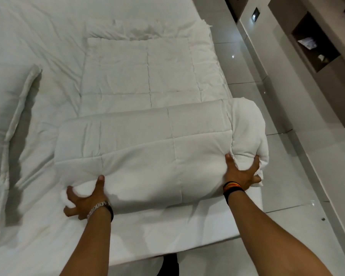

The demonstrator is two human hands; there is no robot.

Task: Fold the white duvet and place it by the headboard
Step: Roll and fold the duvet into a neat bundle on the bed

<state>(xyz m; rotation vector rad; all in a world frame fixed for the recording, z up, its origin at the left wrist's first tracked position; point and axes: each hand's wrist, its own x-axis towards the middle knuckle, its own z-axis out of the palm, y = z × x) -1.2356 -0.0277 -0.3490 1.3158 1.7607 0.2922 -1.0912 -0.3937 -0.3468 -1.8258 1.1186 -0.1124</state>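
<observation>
Here we have the white duvet (147,140) lying on the bed (38,46), its near part gathered into a thick roll and its far part still flat, a quilted panel stretching away from the roll along the bed's right side. The roll sits close to the bed's near right corner, its right end bulging just past the mattress edge. Our left hand (84,198) is spread wide, fingers splayed and pressed into the roll's near left end, thumb up against the fabric. Our right hand (241,172) is likewise spread, fingers dug into the puffy right end of the roll, thumb on top. A metal watch (100,208) circles the left wrist; a dark striped band (232,187) circles the right. To the left of the roll a flat pillow (12,124) lies on the sheet, well apart from it. To the right of the bed runs a glossy tiled floor (247,80), and beyond that a wall unit with an open shelf (316,46).
</observation>
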